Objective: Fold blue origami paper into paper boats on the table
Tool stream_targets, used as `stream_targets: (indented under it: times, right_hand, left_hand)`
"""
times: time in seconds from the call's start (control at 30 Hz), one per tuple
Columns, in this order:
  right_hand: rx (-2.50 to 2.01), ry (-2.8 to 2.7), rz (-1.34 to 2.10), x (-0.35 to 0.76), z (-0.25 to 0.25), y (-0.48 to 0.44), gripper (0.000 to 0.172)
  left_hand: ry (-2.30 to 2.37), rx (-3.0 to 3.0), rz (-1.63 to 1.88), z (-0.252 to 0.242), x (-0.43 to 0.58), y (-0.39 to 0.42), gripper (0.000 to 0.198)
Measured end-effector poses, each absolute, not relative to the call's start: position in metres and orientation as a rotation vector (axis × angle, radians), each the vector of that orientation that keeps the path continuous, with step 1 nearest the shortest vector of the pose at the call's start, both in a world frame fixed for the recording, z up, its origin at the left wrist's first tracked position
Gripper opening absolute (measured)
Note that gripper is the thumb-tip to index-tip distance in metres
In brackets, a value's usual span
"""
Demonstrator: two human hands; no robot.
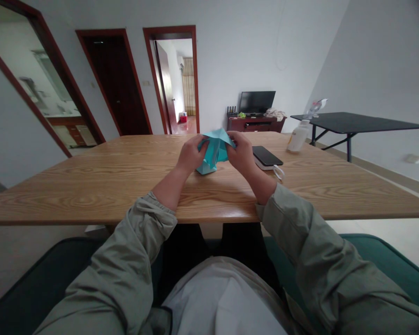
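Observation:
Between my two hands is a piece of folded turquoise paper (214, 151), creased into several flaps and standing out above the wooden table. My left hand (192, 152) pinches its left side between thumb and fingers. On the opposite side, my right hand (240, 150) grips the upper right edge, thumb toward me. The paper's lower left corner hangs close to the tabletop; whether it touches I cannot tell. My fingertips behind the paper are hidden.
Right of my right hand, a black phone (267, 156) lies on a white box, with a white loop (278, 172) beside it. A translucent bottle (299, 136) stands farther right on the wooden table (91, 186). Beyond are a black folding table (352, 122) and a television (257, 102).

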State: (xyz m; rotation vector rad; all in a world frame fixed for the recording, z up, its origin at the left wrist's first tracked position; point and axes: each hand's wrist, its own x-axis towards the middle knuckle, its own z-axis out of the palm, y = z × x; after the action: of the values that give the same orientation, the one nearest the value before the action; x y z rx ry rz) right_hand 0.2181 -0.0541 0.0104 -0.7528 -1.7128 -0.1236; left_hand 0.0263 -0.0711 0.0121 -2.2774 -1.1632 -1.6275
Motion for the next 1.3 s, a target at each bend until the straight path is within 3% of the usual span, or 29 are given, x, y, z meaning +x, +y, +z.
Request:
stream_targets:
  times: [0.27, 0.47, 0.9, 1.3]
  right_hand:
    - [-0.934, -1.724, -0.029, 0.218, 0.014, -0.057, 0.023]
    - [-0.816, -1.792, -0.106, 0.21, 0.016, -0.069, 0.058]
    - [-0.823, -1.84, -0.234, 0.206, 0.024, -0.082, 0.051]
    - [-0.843, -1.714, -0.034, 0.21, 0.027, -0.074, 0.042]
  left_hand:
    - [-1.228, -2.202, -1.634, 0.016, 0.031, -0.081, 0.008]
    - [-1.28, -2.196, -1.484, 0.016, 0.039, -0.085, 0.006]
    - [-1.237, -2.145, -1.372, 0.014, 0.032, -0.077, 0.016]
    - [-1.194, -2.03, -1.301, 0.021, 0.025, -0.08, 0.027]
